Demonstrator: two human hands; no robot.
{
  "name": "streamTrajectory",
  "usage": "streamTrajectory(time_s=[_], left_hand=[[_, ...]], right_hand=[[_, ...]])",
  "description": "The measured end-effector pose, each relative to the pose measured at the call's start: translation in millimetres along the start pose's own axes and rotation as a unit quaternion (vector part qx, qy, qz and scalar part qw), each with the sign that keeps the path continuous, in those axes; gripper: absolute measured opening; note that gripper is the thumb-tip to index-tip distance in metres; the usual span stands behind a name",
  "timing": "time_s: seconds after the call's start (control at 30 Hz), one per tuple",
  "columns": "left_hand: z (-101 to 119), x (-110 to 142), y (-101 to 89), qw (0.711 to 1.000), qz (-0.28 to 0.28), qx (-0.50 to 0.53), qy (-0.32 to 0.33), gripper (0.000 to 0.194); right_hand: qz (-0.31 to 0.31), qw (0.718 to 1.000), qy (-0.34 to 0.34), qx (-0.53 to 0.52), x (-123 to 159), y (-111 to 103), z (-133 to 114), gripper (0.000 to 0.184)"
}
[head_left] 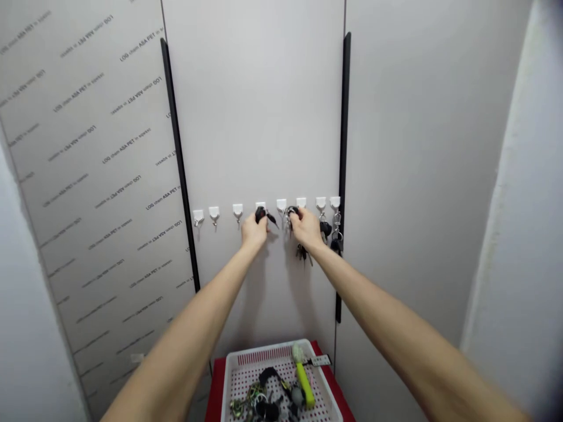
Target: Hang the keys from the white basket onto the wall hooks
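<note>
My left hand (254,231) pinches a black key fob (260,214) with a dark key (272,219) sticking out to its right, just below a white wall hook. To its right, my right hand (307,227) is closed on a bunch of keys (290,214) with a dark fob and metal rings, close to another white hook (281,205). Below that hand hangs a further bunch of dark keys (302,253); what holds it is hidden. More keys hang from the two hooks at the right, one bunch with a black fob (325,227), another on a metal clip (337,219).
Several white adhesive hooks (237,211) run in a row across a pale door panel (255,105). Long black handles (176,135) (345,117) flank it. Below stands a white perforated basket (264,353) holding keys, rings and a yellow-green strap (305,384), on a red surface (215,390).
</note>
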State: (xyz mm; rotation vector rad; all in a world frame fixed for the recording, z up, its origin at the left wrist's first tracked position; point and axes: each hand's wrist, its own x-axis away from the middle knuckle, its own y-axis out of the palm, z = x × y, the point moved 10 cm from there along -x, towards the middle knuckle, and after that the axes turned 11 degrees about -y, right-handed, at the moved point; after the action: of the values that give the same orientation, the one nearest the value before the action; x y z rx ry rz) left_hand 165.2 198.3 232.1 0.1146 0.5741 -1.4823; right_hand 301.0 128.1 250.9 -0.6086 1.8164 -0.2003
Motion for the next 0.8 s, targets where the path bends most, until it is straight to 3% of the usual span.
streamTrajectory(time_s=[0.07, 0.17, 0.27, 0.37, 0.5, 0.57, 0.67, 0.73, 0.8], left_hand=[[22.9, -7.5, -12.1, 0.999, 0.015, 0.012, 0.041, 0.021], [46.7, -14.0, -14.4, 0.995, -0.009, -0.068, 0.079, 0.018], [36.2, -0.9, -2.7, 0.983, -0.100, -0.132, 0.080, 0.015], [-17.6, 35.7, 10.2, 0.970, -0.201, -0.133, 0.030, 0.015], [-125.2, 104.7, 33.1, 0.936, -0.304, -0.165, -0.059, 0.016], [-171.8, 136.6, 43.9, 0.915, -0.343, -0.189, -0.098, 0.020], [-200.8, 159.3, 53.1, 0.896, -0.363, -0.232, -0.105, 0.023], [-188.0, 150.8, 55.7, 0.906, -0.343, -0.231, -0.088, 0.031], [-154.7, 127.9, 59.2, 0.930, -0.302, -0.198, -0.066, 0.040]], right_hand=[[-0.002, 0.999, -0.034, 0.014, -16.9, -9.7, -13.3, 0.028], [-0.086, 0.992, -0.086, 0.026, -34.0, -1.6, -35.8, 0.025], [-0.185, 0.973, -0.133, 0.018, -17.8, 16.8, -50.5, 0.024], [-0.272, 0.949, -0.150, -0.043, 39.4, 43.3, -50.3, 0.027], [-0.414, 0.900, -0.104, -0.082, 156.8, 99.4, -27.7, 0.028], [-0.448, 0.887, -0.076, -0.088, 205.6, 120.3, -16.1, 0.029], [-0.463, 0.880, -0.040, -0.101, 236.7, 131.0, -1.7, 0.025], [-0.404, 0.905, -0.023, -0.133, 214.2, 114.2, 7.4, 0.026], [-0.258, 0.956, -0.001, -0.141, 161.6, 71.3, 24.6, 0.030]])
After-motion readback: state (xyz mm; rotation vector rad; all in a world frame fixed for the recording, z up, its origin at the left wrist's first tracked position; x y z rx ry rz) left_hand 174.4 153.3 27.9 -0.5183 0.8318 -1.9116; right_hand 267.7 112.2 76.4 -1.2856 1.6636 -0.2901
